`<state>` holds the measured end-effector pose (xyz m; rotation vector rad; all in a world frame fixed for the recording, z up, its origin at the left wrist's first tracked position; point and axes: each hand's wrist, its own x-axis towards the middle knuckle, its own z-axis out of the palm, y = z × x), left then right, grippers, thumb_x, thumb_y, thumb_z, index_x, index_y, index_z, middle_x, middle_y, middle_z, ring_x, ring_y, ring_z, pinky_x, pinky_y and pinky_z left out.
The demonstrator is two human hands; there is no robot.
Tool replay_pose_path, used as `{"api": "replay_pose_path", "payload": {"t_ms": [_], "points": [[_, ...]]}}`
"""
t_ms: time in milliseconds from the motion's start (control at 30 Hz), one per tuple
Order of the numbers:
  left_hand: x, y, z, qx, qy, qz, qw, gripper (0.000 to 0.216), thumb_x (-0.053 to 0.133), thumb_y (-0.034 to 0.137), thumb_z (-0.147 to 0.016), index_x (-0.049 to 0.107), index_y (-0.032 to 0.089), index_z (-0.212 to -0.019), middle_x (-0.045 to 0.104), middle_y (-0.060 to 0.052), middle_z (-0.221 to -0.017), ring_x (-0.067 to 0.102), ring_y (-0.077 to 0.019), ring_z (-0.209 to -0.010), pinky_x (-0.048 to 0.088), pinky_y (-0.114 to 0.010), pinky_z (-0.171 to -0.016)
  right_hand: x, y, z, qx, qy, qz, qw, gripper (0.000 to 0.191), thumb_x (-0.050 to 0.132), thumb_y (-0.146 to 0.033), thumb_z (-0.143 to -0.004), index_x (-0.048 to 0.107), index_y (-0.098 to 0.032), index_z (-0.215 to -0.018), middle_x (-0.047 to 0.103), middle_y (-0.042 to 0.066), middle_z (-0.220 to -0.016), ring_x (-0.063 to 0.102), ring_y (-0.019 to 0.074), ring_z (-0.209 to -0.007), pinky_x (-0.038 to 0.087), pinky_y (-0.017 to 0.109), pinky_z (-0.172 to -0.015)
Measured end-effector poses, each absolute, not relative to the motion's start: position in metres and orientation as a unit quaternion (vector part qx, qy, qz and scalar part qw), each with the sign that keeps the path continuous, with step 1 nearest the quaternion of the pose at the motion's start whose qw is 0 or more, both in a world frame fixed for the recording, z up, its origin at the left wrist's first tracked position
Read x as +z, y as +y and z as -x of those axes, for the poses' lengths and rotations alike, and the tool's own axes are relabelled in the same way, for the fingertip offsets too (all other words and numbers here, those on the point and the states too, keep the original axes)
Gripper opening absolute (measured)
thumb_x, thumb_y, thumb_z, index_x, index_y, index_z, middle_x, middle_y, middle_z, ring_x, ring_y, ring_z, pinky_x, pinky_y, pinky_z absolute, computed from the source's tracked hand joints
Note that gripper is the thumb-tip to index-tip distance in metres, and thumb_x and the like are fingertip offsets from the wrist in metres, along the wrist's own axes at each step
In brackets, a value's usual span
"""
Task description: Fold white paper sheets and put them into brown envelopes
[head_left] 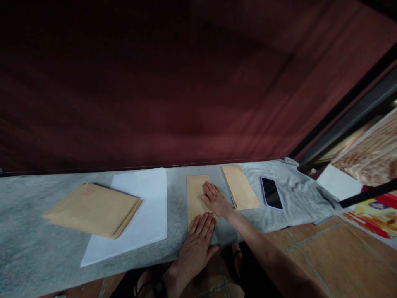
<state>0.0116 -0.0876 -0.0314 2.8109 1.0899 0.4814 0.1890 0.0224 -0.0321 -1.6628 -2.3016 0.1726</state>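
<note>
A narrow brown paper envelope (195,188) lies on the grey cloth in front of me, its long side running away from me. Flat on its near end rests my left hand (198,240), fingers stretched out. My right hand (215,200) presses on its right side, fingers extended and pointing up and left. Both palms face down and hide part of the paper. Just to the right is a small stack of similar brown envelopes (241,188), untouched.
Left of my hands, a pile of larger brown envelopes (96,209) overlaps white paper sheets (150,207). A phone (271,193) lies at the right on the grey cloth (297,194). Behind hangs a dark red curtain-like surface (186,103). Tiled floor (350,260) shows below.
</note>
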Motion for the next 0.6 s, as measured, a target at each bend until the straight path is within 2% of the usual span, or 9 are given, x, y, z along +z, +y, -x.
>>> {"api": "replay_pose_path", "payload": {"t_ms": [100,267,400,600], "points": [[-0.032,-0.091,-0.013,0.148,0.365,-0.918,0.046,0.078,0.055,0.043,-0.096,0.019,0.02,-0.161,0.032,-0.01,-0.165,0.03,-0.0262,-0.152,0.028,-0.049,-0.124,-0.044,0.041,-0.19,0.034,-0.793,0.595,0.125,0.06,0.03,-0.044,-0.107,0.036,-0.01,-0.156,0.032,0.014,-0.163,0.032,0.025,-0.151,0.024,0.044,-0.124],[-0.039,-0.087,-0.015,0.1,0.363,-0.924,0.07,0.08,0.054,0.038,-0.095,0.013,0.023,-0.162,0.025,-0.009,-0.167,0.025,-0.0274,-0.154,0.023,-0.052,-0.125,-0.05,0.066,-0.189,-0.002,-0.786,0.607,0.119,0.064,0.027,-0.049,-0.107,0.035,-0.01,-0.157,0.031,0.015,-0.163,0.03,0.0274,-0.152,0.021,0.049,-0.125],[-0.042,-0.084,-0.014,0.084,0.359,-0.925,0.09,0.082,0.055,0.041,-0.093,0.014,0.024,-0.162,0.02,-0.009,-0.169,0.022,-0.0283,-0.155,0.021,-0.053,-0.125,-0.051,0.072,-0.188,-0.012,-0.794,0.596,0.117,0.064,0.026,-0.049,-0.107,0.033,-0.01,-0.157,0.029,0.015,-0.163,0.029,0.0287,-0.152,0.017,0.053,-0.125],[-0.033,-0.089,-0.015,0.08,0.357,-0.924,0.109,0.083,0.062,0.041,-0.089,0.021,0.026,-0.161,0.019,-0.006,-0.169,0.02,-0.0291,-0.155,0.019,-0.055,-0.126,-0.05,0.056,-0.188,0.01,-0.824,0.554,0.121,0.063,0.026,-0.046,-0.107,0.032,-0.008,-0.157,0.03,0.016,-0.163,0.027,0.0251,-0.153,0.022,0.046,-0.125]]}}
